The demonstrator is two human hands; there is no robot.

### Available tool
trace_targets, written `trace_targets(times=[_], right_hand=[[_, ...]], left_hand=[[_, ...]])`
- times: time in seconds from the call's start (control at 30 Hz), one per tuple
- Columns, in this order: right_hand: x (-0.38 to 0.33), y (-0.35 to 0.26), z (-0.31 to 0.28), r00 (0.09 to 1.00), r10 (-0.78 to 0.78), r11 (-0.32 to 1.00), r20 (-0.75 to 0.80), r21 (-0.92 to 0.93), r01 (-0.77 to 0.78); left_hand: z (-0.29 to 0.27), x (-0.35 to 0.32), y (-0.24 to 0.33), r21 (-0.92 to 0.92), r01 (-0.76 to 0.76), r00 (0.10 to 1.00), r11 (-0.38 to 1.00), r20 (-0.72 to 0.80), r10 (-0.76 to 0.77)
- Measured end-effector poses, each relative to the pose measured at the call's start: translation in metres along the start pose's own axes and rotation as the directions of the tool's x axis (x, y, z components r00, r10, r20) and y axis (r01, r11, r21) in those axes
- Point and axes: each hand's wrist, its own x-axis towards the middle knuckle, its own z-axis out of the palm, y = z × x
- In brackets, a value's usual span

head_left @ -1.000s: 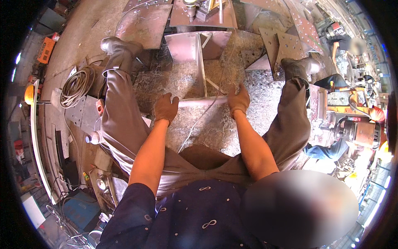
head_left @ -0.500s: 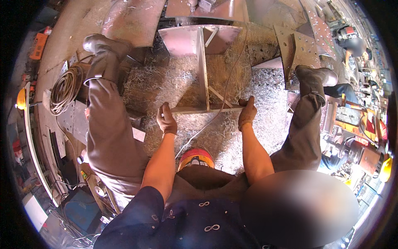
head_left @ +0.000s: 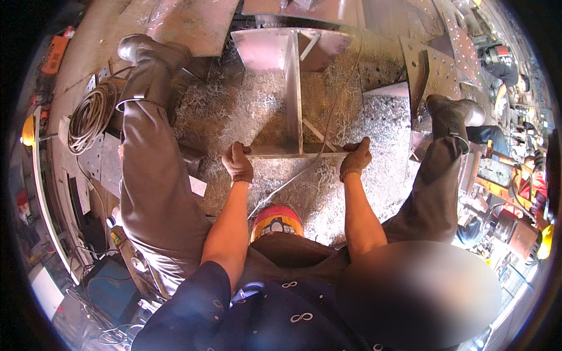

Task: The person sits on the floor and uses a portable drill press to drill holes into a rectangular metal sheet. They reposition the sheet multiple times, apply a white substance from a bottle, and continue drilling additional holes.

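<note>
A welded steel beam section [head_left: 293, 88], with two end plates and a web plate between them, lies on the floor between my spread legs. My left hand [head_left: 237, 164], in a brown work glove, grips the left end of the near end plate [head_left: 293, 153]. My right hand [head_left: 355, 159], gloved the same, grips that plate's right end. A thin cable [head_left: 304, 169] runs across the beam and down toward me. A red and yellow hard hat [head_left: 275, 221] sits just below the plate, close to my body.
Silver metal shavings [head_left: 380, 175] cover the floor around the beam. Drilled steel plates [head_left: 433, 64] lie at the upper right, a flat plate [head_left: 187, 23] at the upper left. A coiled cable [head_left: 91, 117] lies at the left. Machines and tools [head_left: 509, 228] crowd the right.
The view has tipped forward, so the beam sits higher and farther from me. Both hands kept their grip on the near plate's ends and spread wider. The hard hat has come into view.
</note>
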Motion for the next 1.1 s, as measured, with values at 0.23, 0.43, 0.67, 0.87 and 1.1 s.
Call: trace_targets(times=[0.23,0.43,0.67,0.87,1.1], right_hand=[[-0.033,-0.019,-0.004,1.0,0.012,0.996,-0.016,-0.086,-0.013],[-0.038,-0.046,-0.02,0.979,-0.017,0.946,-0.204,-0.321,-0.05],[-0.05,-0.091,-0.006,0.892,0.142,0.977,-0.429,-0.086,-0.197],[-0.047,-0.145,0.039,0.963,0.083,0.993,-0.255,-0.06,-0.101],[-0.066,-0.08,0.042,0.915,-0.399,0.803,-0.054,-0.503,0.32]], left_hand=[[-0.026,-0.004,-0.003,0.076,-0.013,1.0,0.997,-0.004,0.013],[-0.044,-0.046,0.02,-0.037,0.148,0.987,0.988,-0.055,-0.15],[-0.035,-0.067,0.053,-0.064,0.083,0.988,0.995,-0.126,-0.09],[-0.003,-0.024,0.127,0.039,-0.019,0.981,0.999,-0.191,0.026],[0.034,0.019,0.24,0.345,0.238,0.96,0.908,-0.224,-0.167]])
